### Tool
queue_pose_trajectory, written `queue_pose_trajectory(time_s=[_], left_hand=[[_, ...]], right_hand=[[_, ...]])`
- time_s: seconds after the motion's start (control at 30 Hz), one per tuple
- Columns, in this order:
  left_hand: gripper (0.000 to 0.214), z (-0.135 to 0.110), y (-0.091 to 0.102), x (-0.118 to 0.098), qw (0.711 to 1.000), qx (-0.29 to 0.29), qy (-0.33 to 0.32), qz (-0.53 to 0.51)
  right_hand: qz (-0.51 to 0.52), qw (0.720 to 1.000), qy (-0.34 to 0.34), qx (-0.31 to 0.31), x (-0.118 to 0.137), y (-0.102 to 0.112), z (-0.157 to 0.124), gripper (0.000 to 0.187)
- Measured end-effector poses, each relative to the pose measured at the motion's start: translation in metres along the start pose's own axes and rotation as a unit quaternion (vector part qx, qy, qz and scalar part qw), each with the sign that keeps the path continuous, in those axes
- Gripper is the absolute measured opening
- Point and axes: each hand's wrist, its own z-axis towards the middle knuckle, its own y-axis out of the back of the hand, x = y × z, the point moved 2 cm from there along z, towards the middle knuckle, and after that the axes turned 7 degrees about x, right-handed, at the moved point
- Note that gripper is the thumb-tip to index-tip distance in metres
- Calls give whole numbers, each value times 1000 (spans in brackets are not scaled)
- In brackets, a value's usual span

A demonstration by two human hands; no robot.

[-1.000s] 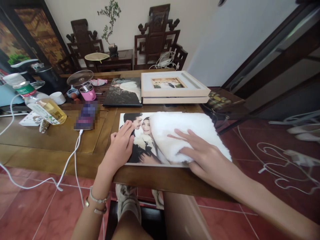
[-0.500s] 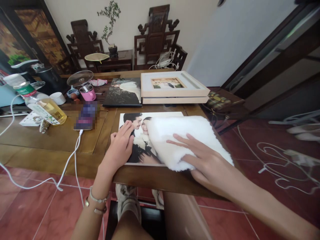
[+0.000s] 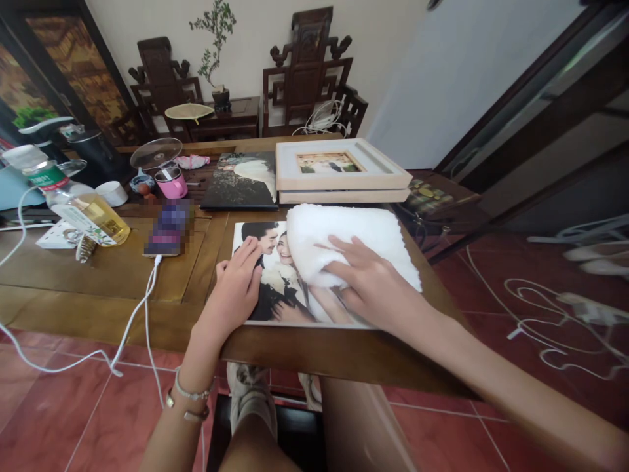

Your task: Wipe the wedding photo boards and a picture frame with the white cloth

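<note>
**Head view: inspection record, one moment**

Head view showed my left hand [image 3: 236, 292] lying flat on the left part of a large wedding photo panel [image 3: 278, 288]. The fingers lay close together and extended, with the fingertips on the printed surface. It gripped nothing.

My right hand [image 3: 368, 285] lay palm-down on a folded white fluffy cloth [image 3: 363, 229]. The fingers were slightly spread and pressed into the pile, with no pinch or grasp visible. The cloth covered the right and upper part of the panel, and its far edge sat just beside a stack of pale picture frames [image 3: 339, 174].

The panel lay flat at the near edge of the wooden table [image 3: 98, 275], directly in front of me.

Other items noted:
- A dark photo album [image 3: 240, 180] lay beyond the panel, to the left of the frames.
- A pink mug [image 3: 171, 182] stood further left.
- A plastic bottle [image 3: 73, 206] of yellow liquid lay on its side near the table's left end.
- A white cable [image 3: 142, 308] trailed over the table edge toward the tiled floor.
</note>
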Motion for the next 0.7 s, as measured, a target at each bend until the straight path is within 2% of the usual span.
queue_pose_trajectory(time_s=[0.23, 0.33, 0.43, 0.53, 0.7], left_hand=[[45, 3, 5, -2, 1000, 7, 5, -8], [46, 2, 7, -2, 1000, 10, -1, -7], [46, 1, 7, -2, 1000, 9, 1, -8], [45, 0, 7, 0, 1000, 7, 5, -8], [44, -2, 5, 3, 1000, 6, 3, -7]], right_hand=[[48, 996, 73, -3, 55, 18, -30, 32], [72, 991, 107, 21, 62, 26, -37, 30], [72, 991, 113, 26, 51, 30, -34, 34], [64, 993, 91, 28, 24, 25, -22, 39], [28, 999, -8, 41, -37, 8, 3, 41]])
